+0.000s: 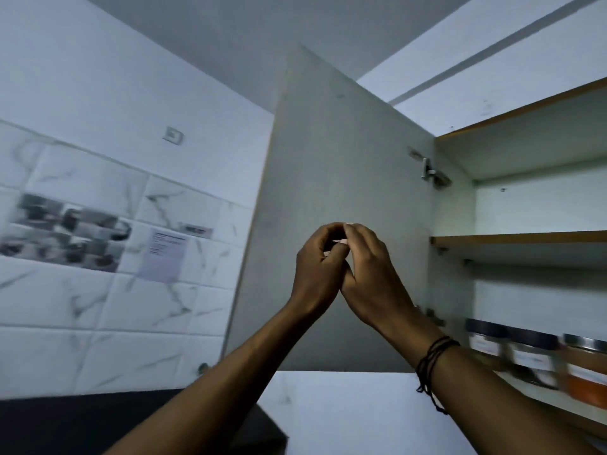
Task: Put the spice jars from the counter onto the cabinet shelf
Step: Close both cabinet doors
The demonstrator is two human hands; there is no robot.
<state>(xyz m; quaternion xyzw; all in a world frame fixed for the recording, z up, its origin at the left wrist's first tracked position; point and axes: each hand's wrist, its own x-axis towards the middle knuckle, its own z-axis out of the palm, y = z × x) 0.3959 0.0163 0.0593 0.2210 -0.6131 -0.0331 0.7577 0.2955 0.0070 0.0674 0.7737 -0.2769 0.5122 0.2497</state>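
Three spice jars (pixel 532 356) stand upright, long axes vertical, on the bottom cabinet shelf (pixel 538 394). Left hand (pixel 317 274) and right hand (pixel 368 277) touch, fingers (pixel 356 236) curled together, gripping nothing visible.

Both forearms rise from the bottom edge and meet at centre. The left hand (pixel 317 270) and right hand (pixel 368 274) press together, fingers curled inward and fingertips touching, holding nothing visible. Dark cords (pixel 430 362) wrap the right wrist.

Marble wall tiles (pixel 108 310) bear a paper notice (pixel 163 256).
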